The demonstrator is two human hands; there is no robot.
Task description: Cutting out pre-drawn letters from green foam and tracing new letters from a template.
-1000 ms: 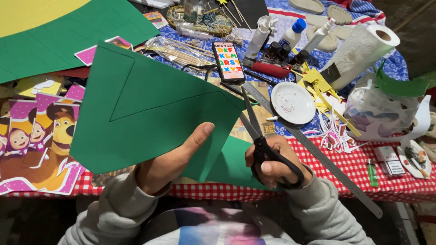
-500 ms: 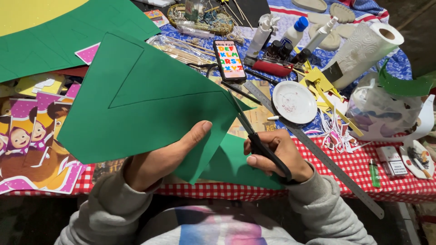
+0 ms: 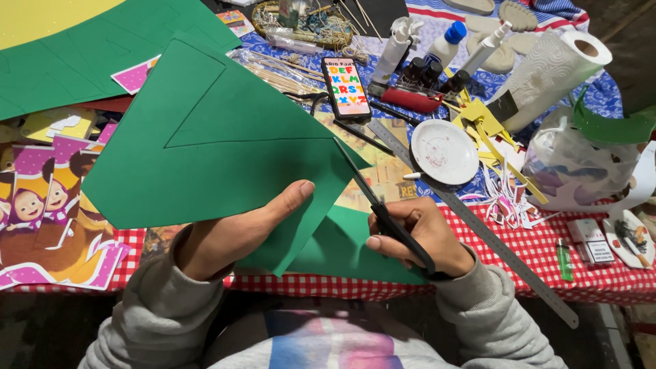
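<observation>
One scissors (image 3: 383, 205), frame centre, blades closed, long axis pointing upper left; right hand (image 3: 417, 232) grips handles. One green sheet (image 3: 219, 150), left hand (image 3: 236, 236) pinching lower edge.

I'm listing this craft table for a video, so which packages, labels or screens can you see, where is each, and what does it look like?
Phone: lying flat beyond the green sheet, lit screen with rows of multicoloured letters.
Small box: far right on the red checked cloth, white with a dark panel.
Plastic bag: right side, under the paper towel roll, white and crumpled.
Bottle: top middle, white with blue cap.
Cartoon cut-outs: left edge, pink and purple.
</observation>
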